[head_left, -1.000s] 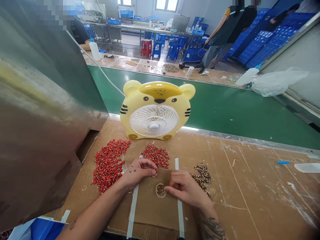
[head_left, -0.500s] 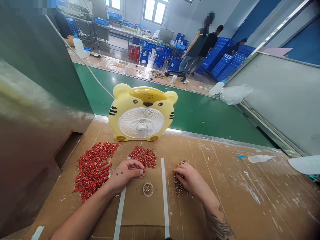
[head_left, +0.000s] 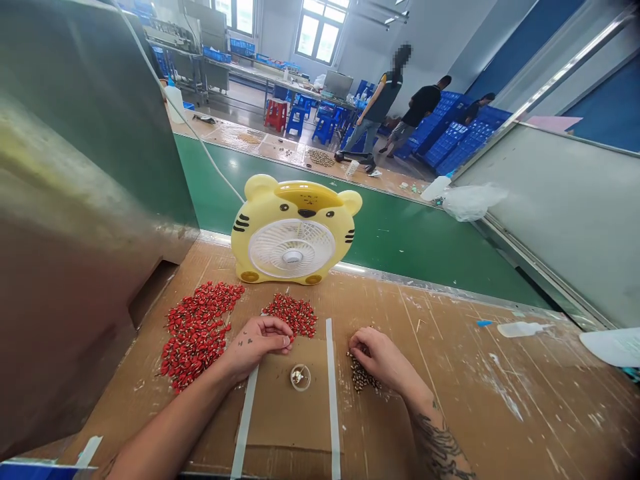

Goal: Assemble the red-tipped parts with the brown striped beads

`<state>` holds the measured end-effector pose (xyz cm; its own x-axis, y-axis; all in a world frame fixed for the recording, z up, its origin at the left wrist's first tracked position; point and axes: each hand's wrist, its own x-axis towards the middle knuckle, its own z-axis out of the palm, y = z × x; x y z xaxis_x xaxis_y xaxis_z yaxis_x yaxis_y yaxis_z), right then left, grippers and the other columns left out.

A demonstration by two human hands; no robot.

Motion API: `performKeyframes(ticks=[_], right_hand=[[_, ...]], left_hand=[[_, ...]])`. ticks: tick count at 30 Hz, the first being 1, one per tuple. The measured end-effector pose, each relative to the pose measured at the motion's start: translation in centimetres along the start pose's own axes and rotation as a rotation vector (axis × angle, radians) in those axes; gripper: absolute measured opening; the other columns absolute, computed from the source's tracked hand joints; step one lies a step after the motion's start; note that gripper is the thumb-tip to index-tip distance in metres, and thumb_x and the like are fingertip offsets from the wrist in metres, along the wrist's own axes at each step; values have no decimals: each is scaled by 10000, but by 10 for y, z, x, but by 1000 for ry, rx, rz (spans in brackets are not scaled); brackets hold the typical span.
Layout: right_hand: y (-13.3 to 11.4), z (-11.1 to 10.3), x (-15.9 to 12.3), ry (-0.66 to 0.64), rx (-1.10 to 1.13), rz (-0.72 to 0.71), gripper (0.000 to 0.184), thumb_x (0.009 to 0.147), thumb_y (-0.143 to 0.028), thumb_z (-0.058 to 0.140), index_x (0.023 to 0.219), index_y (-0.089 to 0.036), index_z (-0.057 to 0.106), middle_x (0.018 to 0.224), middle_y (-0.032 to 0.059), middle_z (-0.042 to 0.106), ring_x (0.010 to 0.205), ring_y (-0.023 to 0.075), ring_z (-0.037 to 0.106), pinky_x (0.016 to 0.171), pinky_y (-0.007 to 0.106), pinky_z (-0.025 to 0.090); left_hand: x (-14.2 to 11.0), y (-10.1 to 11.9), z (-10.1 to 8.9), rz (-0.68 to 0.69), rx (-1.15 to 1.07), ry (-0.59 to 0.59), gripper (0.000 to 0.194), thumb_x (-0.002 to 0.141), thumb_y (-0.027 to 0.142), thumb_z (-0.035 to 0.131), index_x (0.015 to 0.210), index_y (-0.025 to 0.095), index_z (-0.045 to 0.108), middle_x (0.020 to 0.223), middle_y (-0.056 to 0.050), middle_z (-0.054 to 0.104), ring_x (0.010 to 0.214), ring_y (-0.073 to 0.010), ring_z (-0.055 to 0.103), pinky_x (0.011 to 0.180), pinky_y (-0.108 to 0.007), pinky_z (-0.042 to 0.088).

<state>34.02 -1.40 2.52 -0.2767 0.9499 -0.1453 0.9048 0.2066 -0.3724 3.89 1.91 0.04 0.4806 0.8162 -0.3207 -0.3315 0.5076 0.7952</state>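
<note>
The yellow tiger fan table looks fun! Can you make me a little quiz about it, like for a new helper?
1. True or false: the round clear dish sits on the cardboard sheet, between two white tape strips.
2. What is the right hand touching? A. the tiger fan B. the round clear dish C. speckled brown beads
3. Fill in the word: the left hand is closest to the ___ beads.

Answers: 1. true; 2. C; 3. red, the red beads.
</note>
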Motion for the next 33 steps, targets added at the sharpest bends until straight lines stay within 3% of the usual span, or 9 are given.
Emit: performKeyframes(ticks=[4, 9, 13, 21, 26, 30, 33], right_hand=[[3, 4, -4, -2, 17, 5, 147, 884, -144, 517, 818, -194, 638, 845, 30, 654, 803, 195, 612, 721, 308, 471], [-2, 2, -4, -56, -24, 9, 192, 814, -81, 544, 880, -194, 684, 878, 47, 675, 868, 220, 608, 763, 324, 471], [-8, 0, -4, -54, -68, -31, 202, 853, -96, 531, 896, -203, 697, 893, 51, 665, 884, 222, 587, 781, 326, 459], [-9, 2, -3, -24, -113, -120, 243, 900, -113, 510, 743, -204, 671, 818, 43, 633, 815, 207, 582, 707, 296, 447], [-24, 8, -5, 154, 191, -158, 136, 893, -153, 550, 836, -195, 667, 782, 27, 670, 727, 180, 610, 675, 283, 457], [-58, 26, 7, 282, 522, -250, 109, 893, -208, 622, 820, -206, 703, 791, 30, 712, 738, 175, 652, 705, 282, 491], [-80, 40, 21, 378, 697, -223, 82, 869, -243, 676, 823, -210, 736, 809, 45, 731, 764, 189, 675, 720, 293, 526]], left_hand=[[1, -2, -1, 10, 0, -19, 195, 644, 225, 850, 760, 127, 727, 698, -23, 696, 646, -117, 631, 679, -242, 502], [1, -3, -1, -6, 12, -9, 212, 632, 228, 854, 763, 124, 724, 700, -27, 697, 647, -119, 634, 675, -242, 505], [2, -2, -1, -6, 10, 4, 218, 619, 222, 855, 756, 120, 719, 684, -21, 692, 640, -116, 632, 668, -240, 508], [0, 0, 2, -6, 1, 10, 240, 597, 225, 870, 746, 114, 718, 674, -21, 684, 629, -115, 632, 651, -235, 503], [0, -3, 4, 42, -5, 11, 245, 632, 245, 858, 801, 123, 728, 714, -37, 710, 655, -127, 644, 685, -255, 510], [1, -7, 3, 99, 16, 39, 224, 622, 228, 860, 781, 123, 742, 715, -29, 717, 637, -111, 630, 686, -239, 495], [2, -7, 4, 119, 46, 61, 212, 614, 227, 860, 766, 127, 751, 682, -15, 710, 607, -102, 614, 660, -225, 478]])
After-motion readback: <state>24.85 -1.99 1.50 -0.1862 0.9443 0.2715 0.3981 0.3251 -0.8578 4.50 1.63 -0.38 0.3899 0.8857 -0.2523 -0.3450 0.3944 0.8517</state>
